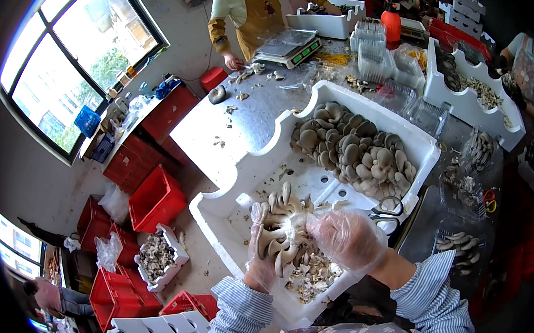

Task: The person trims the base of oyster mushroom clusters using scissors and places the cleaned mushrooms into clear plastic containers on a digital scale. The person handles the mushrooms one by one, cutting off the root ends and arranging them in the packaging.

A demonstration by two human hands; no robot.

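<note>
My left hand (260,268), in a clear plastic glove, grips a cluster of grey oyster mushrooms (283,230) from its left side. The pale stem base faces up. My right hand (350,239), also gloved, is curled with its fingertips at the base's right side. Black-handled scissors (388,216) show just beyond the right hand; their blades are hidden, and whether the hand touches them I cannot tell. Under both hands is a white foam box (217,214). A pile of oyster mushrooms (352,144) fills its far end, and pale trimmings (312,278) lie at its near end.
Clear punnets with mushrooms (458,247) and red-and-yellow scissors (490,201) lie at right. Across the metal table (252,105), a person (247,14) stands by a scale (288,49). Another person (529,73) works at far right. Red crates (158,200) stand on the left floor.
</note>
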